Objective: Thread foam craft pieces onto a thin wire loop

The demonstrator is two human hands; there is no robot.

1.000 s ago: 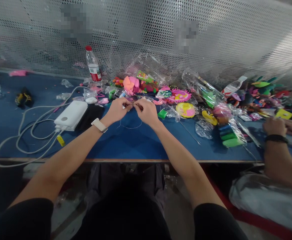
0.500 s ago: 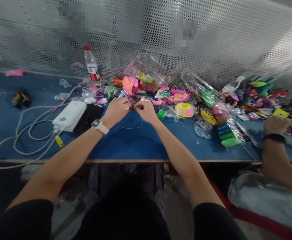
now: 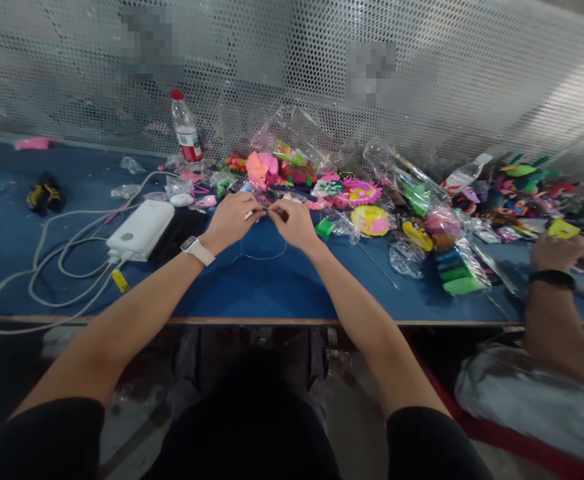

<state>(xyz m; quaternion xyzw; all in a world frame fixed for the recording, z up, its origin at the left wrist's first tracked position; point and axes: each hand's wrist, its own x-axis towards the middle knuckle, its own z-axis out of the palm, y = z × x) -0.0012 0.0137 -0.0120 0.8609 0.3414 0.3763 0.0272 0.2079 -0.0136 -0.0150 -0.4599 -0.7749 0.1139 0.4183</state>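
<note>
My left hand [image 3: 235, 218], a watch on its wrist, and my right hand [image 3: 292, 222] meet fingertip to fingertip over the blue table [image 3: 252, 287]. Both pinch a small pale piece [image 3: 250, 214] and a thin thread [image 3: 265, 255] that hangs in a loop under them onto the table. What the piece is, I cannot make out. Just beyond my fingers lies a heap of colourful foam craft pieces [image 3: 292, 172] in clear plastic bags.
A white power bank [image 3: 141, 229] with looping white cables [image 3: 47, 267] lies at the left beside a black phone. A water bottle [image 3: 185, 133] stands by the perforated metal wall. Another person's hands [image 3: 562, 252] work at the right, among more craft pieces.
My hands stay together with small finger shifts; the thread loop below them has swung slightly. The other person's hands at the right have moved a little.
</note>
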